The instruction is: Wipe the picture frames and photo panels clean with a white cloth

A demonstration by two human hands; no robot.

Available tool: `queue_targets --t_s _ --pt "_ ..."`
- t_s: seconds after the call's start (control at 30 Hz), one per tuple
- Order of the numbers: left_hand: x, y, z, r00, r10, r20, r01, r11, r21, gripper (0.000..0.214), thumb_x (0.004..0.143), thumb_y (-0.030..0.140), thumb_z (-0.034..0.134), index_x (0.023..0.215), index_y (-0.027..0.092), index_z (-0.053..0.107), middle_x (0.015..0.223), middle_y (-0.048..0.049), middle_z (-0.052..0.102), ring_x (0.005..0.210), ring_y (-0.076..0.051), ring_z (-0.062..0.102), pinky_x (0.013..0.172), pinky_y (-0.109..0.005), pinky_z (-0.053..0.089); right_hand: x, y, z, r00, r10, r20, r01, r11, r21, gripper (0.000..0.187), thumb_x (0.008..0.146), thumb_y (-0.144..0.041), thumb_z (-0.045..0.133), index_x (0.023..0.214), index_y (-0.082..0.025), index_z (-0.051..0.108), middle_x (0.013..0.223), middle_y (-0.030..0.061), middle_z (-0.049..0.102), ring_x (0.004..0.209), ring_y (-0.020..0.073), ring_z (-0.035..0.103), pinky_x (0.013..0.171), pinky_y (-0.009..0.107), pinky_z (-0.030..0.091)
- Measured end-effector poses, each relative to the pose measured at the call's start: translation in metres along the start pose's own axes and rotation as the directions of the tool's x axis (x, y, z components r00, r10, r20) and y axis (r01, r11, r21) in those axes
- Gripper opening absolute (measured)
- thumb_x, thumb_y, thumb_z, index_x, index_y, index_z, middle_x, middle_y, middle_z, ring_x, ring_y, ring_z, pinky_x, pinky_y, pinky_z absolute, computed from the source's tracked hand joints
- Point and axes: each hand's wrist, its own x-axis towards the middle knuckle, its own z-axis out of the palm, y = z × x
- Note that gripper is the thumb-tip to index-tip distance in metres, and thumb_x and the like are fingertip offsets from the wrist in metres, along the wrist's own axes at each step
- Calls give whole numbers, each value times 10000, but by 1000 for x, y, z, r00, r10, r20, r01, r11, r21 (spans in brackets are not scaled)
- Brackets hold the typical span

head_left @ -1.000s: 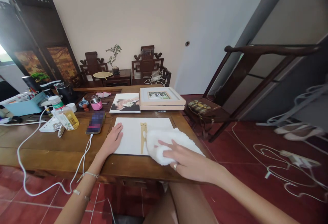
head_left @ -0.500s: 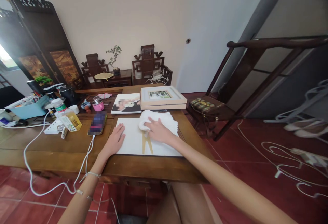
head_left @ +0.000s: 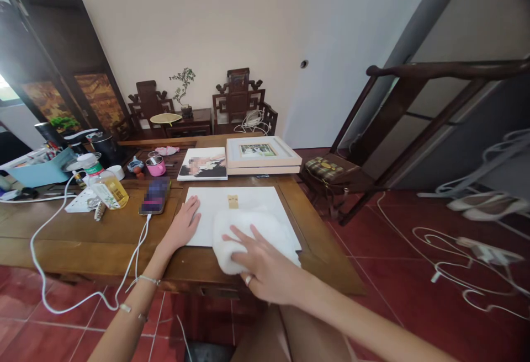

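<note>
A white board (head_left: 260, 197), perhaps the back of a picture frame, lies flat on the wooden table (head_left: 182, 269). My left hand (head_left: 185, 225) rests flat on its left edge, fingers stretched out. With my right hand (head_left: 267, 268) I grip a folded white towel (head_left: 273, 228), fingers curved over its top and pressing down. The towel covers the board's near right part and hangs a little past its front edge. A gold-coloured fitting (head_left: 233, 202) on the board shows just beyond the towel; its lower part is hidden.
Behind the board are a photo panel (head_left: 202, 164) and stacked frames (head_left: 265, 158). To the left stand a phone (head_left: 155, 196) with a white cable, an oil bottle (head_left: 108, 188), a pink cup (head_left: 155, 166) and a blue box (head_left: 45, 169). A chair (head_left: 351, 177) stands right.
My right hand has drawn the towel toward me, from the board's far part to its front edge. The top of the gold fitting is uncovered now, its legs covered. My left hand stays put.
</note>
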Motion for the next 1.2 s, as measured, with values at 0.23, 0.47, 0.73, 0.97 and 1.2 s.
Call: queue_targets --t_s 0.23,0.47,0.73,0.97,1.2 --pt "1 -4 1 1000 -1 -6 1 999 -46 480 926 335 348 1336 110 456 1478 -153 365 1405 -235 266 1153 -462 190 72 56 -22 993 103 -48 -108 987 -119 325 811 -113 390 1084 -144 564 1114 176 622 1373 323 262 1017 616 265" --pt "1 -9 5 999 2 -46 -6 996 -87 484 918 355 360 1333 127 460 1470 -141 383 1398 -223 285 1156 -452 192 83 42 -9 982 160 -101 -175 971 -165 352 804 -124 441 1126 -123 584 1380 212 455 1378 358 214 1031 641 199" --pt "1 -6 4 999 -10 -51 4 995 -103 481 920 330 341 1337 120 457 1463 -147 392 1389 -232 305 1151 -467 205 16 -16 14 1000 1 10 0 997 -76 302 730 -133 507 1004 -170 628 1477 142 359 1409 354 118 1084 641 58" --pt "1 -7 4 999 -24 -48 18 994 -108 491 931 321 301 1350 107 442 1467 -145 387 1394 -215 294 1160 -440 191 51 20 -5 999 20 -34 -24 993 -116 329 771 -134 468 1069 -152 605 1377 169 482 1379 299 258 1085 575 184" --pt "2 -11 5 999 5 -50 -10 994 -104 473 942 324 285 1351 143 440 1464 -121 400 1394 -195 296 1160 -435 194 115 50 -9 977 173 -123 -200 946 -256 380 841 -173 412 1184 -140 574 1402 191 443 1360 371 246 1020 667 189"
